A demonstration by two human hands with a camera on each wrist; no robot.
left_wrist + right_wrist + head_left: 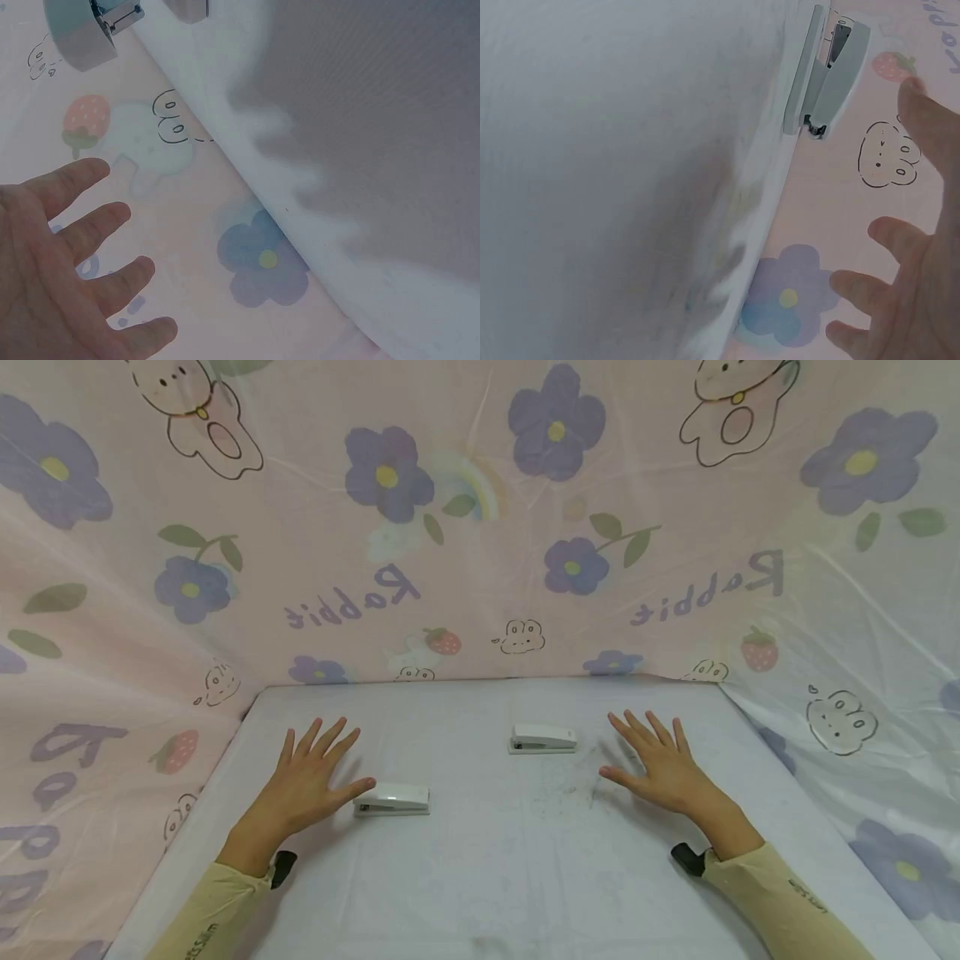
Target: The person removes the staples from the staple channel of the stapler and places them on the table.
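Two white staplers are on the white tabletop. The nearer stapler [397, 797] lies left of the middle, and the other stapler [543, 739] is farther back, right of the middle. My left hand [306, 785] has its fingers spread, its thumb tip overlapping the end of the nearer stapler in the head view; whether they touch I cannot tell. To the right of the far stapler, my right hand [663, 768] is spread too, holding nothing. The right wrist view shows one stapler [836, 79] beyond the fingers. At the top of the left wrist view a stapler [82, 37] is partly cut off.
A patterned cloth [465, 552] with flowers and rabbits hangs behind the table and along both sides. Grey smudges mark the tabletop [480, 877] near the far stapler. Black devices [283, 868] protrude from both sleeve cuffs.
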